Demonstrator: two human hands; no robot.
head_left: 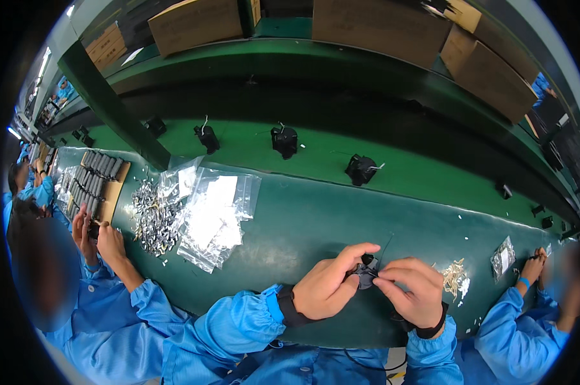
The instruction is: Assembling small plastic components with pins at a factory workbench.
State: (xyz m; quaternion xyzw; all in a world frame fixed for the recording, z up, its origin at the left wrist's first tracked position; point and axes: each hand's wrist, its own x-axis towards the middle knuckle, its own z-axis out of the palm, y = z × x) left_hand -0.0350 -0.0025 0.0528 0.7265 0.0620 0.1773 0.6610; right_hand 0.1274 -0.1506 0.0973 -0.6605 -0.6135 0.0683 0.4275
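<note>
My left hand [328, 285] is closed around a small black plastic part [366, 276], its thumb and fingers on either side of it. A thin dark wire [386, 248] sticks up from the part. Against the part's right side, my right hand [415, 289] is closed in a pinch; what lies between its fingertips is too small to make out. Both hands are just above the green table [290, 218]. Beside my right hand lies a small pile of thin tan pieces [455, 278] with some white bits.
Clear plastic bags of white pieces [216, 215] and a heap of small dark parts [154, 218] lie left. Black parts with wires [283, 140] stand on the green ledge. Rows of dark cylinders [94, 183] sit by a left co-worker's hands [110, 244]; another co-worker's hand [534, 266] is right.
</note>
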